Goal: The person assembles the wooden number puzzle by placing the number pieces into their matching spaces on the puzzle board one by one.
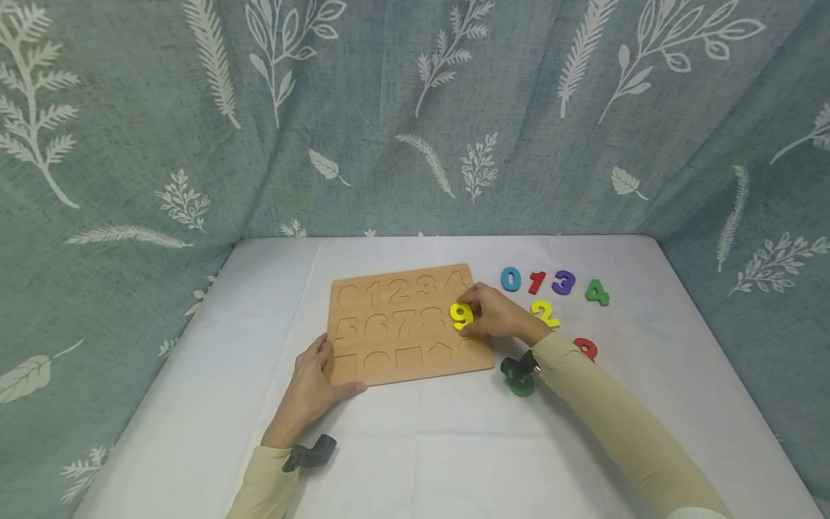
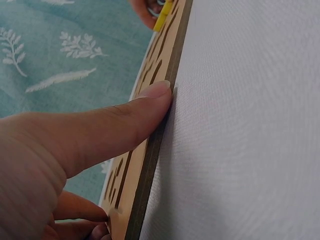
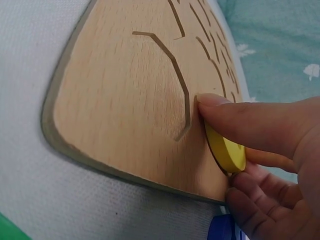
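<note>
A wooden board (image 1: 389, 339) with number and shape outlines lies slightly turned on the white cloth. My left hand (image 1: 311, 393) holds its lower left corner, thumb on the near edge and fingers at the left side; the left wrist view shows the thumb (image 2: 125, 120) on the rim. At the board's right part, my right hand (image 1: 496, 311) pinches a yellow number 9 (image 1: 461, 316) between thumb and fingers. In the right wrist view the yellow piece (image 3: 227, 150) is tilted against the board's surface, with my right hand (image 3: 270, 150) round it.
Right of the board lie a blue 0 (image 1: 510, 279), red 1 (image 1: 536, 282), purple 3 (image 1: 563, 282), green 4 (image 1: 597, 293) and yellow 2 (image 1: 545, 313). A red piece (image 1: 586, 349) and a green piece (image 1: 520, 385) are partly hidden by my right arm. A patterned curtain (image 1: 389, 180) stands behind.
</note>
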{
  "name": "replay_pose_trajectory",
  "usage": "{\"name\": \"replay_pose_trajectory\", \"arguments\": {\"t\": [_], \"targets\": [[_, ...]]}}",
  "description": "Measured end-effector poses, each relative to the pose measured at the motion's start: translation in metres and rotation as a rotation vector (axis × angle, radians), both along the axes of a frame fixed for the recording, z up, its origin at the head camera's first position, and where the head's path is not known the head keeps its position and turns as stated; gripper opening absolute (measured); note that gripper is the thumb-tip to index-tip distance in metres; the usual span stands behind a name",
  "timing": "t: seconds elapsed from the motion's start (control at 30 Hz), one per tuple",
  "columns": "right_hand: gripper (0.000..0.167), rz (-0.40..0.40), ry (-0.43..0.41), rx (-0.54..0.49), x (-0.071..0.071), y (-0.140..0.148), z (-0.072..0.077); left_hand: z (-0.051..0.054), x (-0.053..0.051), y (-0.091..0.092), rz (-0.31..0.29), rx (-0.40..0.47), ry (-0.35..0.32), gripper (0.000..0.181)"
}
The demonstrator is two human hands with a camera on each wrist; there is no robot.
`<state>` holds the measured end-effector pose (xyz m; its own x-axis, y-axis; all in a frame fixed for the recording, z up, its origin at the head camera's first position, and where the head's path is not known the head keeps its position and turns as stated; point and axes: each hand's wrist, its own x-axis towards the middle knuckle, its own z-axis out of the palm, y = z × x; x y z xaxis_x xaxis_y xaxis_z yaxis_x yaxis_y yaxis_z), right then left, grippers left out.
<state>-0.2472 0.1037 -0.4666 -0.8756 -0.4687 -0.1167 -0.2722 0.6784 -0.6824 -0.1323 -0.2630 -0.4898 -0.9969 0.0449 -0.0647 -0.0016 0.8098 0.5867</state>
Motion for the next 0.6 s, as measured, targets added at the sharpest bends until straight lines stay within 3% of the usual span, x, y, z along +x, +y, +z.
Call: {"name": "replay_pose_trajectory", "arguments": {"t": [0.33, 0.6], "targets": [[0.059, -0.004, 0.008, 0.031, -0.0019, -0.002, -0.0006, -0.0009, -0.0006, 0.0001, -0.004, -0.003, 0.016, 0.12], [0.059, 0.004, 0.018, 0.045, -0.0019, -0.0022, 0.0007, 0.0019, 0.0005, 0.0006, -0.003, -0.009, -0.013, 0.121]]}}
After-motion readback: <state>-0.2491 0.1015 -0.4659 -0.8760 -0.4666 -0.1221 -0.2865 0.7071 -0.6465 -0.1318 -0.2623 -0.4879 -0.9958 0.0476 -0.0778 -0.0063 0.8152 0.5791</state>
